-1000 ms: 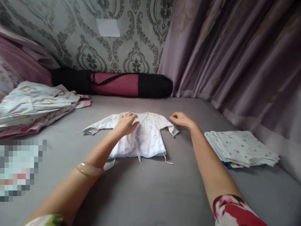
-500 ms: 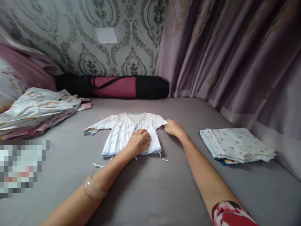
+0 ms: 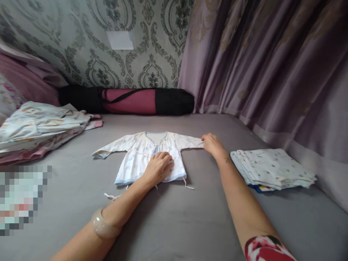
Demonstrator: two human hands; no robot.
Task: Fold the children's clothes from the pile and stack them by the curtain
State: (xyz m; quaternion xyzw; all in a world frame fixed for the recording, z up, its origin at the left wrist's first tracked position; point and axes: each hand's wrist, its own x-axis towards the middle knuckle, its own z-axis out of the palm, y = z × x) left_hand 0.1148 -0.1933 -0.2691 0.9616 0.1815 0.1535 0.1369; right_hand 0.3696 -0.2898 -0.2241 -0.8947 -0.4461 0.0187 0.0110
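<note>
A small white baby shirt (image 3: 134,163) with light blue edging and thin white ties lies spread on the grey sheet, its neckline away from me. My left hand (image 3: 158,167) rests on the shirt's front, fingers laid over the cloth, gripping nothing. At the far right, my right hand (image 3: 213,145) pinches the end of the sleeve (image 3: 191,142), which is drawn out straight. The opposite sleeve (image 3: 112,145) slants down to the left, its blue inner cuff showing.
To the right sits a folded stack of pale printed cloth (image 3: 273,168). A heap of baby clothes (image 3: 43,125) lies on the left, with a blurred-out item (image 3: 20,199) nearer me. A long black and maroon bag (image 3: 130,100) lies along the wall, beside purple curtains (image 3: 261,65).
My right hand has moved to the right with the sleeve end, and that sleeve is now stretched out longer. My left hand has stayed on the shirt's front.
</note>
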